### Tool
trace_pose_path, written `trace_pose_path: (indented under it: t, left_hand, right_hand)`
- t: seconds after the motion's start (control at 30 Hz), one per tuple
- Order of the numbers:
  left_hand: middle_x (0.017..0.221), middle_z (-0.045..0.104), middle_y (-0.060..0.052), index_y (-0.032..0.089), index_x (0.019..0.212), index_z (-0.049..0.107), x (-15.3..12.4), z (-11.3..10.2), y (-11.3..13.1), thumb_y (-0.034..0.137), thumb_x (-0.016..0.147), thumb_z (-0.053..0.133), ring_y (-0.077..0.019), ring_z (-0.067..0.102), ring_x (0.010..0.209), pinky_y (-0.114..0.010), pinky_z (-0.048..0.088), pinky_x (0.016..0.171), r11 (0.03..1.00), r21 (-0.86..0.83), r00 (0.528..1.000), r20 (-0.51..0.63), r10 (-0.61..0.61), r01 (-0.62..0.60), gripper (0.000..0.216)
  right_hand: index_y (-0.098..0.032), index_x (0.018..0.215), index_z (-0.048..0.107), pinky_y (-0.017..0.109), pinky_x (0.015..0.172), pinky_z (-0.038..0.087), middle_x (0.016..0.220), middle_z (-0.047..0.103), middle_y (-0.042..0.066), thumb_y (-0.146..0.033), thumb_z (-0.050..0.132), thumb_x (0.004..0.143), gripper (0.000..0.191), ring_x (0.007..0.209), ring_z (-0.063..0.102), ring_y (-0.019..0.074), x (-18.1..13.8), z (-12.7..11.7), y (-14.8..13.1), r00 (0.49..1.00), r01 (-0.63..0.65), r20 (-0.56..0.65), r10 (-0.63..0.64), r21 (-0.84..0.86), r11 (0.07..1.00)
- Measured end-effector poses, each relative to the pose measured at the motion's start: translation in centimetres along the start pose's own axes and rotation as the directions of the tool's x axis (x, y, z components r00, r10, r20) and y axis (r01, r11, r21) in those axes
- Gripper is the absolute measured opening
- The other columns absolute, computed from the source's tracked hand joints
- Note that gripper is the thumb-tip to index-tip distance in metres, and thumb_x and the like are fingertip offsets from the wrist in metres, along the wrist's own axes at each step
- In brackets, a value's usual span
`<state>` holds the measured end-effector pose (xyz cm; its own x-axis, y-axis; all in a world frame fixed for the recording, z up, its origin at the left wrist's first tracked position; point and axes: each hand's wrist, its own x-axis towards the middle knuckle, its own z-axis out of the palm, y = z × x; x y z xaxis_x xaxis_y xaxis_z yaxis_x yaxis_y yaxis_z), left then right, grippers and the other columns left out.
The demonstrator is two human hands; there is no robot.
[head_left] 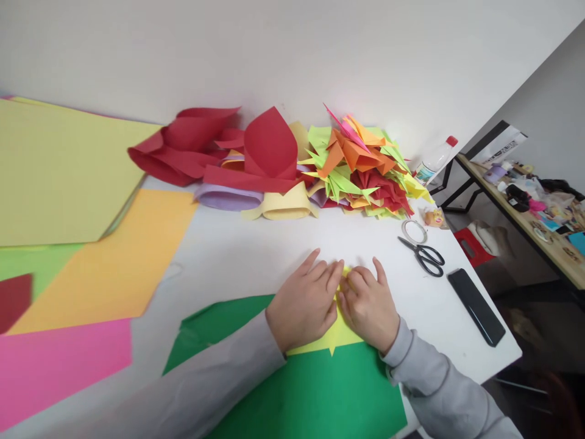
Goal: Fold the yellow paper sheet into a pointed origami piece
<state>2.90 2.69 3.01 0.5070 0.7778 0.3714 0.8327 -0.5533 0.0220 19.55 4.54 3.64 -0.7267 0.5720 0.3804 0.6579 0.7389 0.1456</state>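
The left hand [305, 305] and right hand [368, 308] cover most of the yellow paper [336, 338]; whether they pinch it cannot be told. The green sheet [320, 396] runs off the bottom edge, and the clutter [539, 204] on the far counter [555, 253] is too small to name.

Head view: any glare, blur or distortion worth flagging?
Head view: soft, even light, no glare; left hand, right hand and yellow paper sharp; wide-angle bend slants the table edge and side bench; bench clutter looks soft.

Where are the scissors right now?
In the head view, the scissors lie on the table at right, between the tape ring and a black case.
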Motion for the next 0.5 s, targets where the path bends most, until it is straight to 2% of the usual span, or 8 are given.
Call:
trace_pose_path:
  t: [0.2, 0.5]
  left_hand:
    - [0.118, 0.066, -0.020, -0.004, 0.130, 0.053, 0.1, 0.0, 0.0, 0.029, 0.085, 0.047, -0.0290, 0.058, 0.102, -0.048, 0.025, 0.112, 1.000, 0.014, 1.000, -0.001, 0.004, -0.004, 0.056]
    - [0.122, 0.065, -0.018, 0.000, 0.130, 0.054, 0.0, 0.1, 0.0, 0.025, 0.083, 0.048, -0.0284, 0.058, 0.104, -0.048, 0.026, 0.112, 1.000, -0.024, 1.000, -0.003, 0.019, -0.019, 0.054]
  right_hand:
    - [-0.011, 0.096, 0.066, 0.053, 0.113, 0.023, 0.090, 0.065, 0.007, -0.020, 0.046, 0.095, 0.022, 0.098, 0.056, 0.0230, -1.2, -1.0, -0.6, 0.999, -0.029, 0.020, 0.028, 0.030, 0.999]
    - [-0.013, 0.106, 0.064, 0.052, 0.113, 0.020, 0.095, 0.065, 0.007, -0.020, 0.047, 0.095, 0.022, 0.101, 0.056, 0.0224, -4.2, -2.4, -1.1, 0.994, -0.097, 0.066, 0.091, 0.098, 0.990]
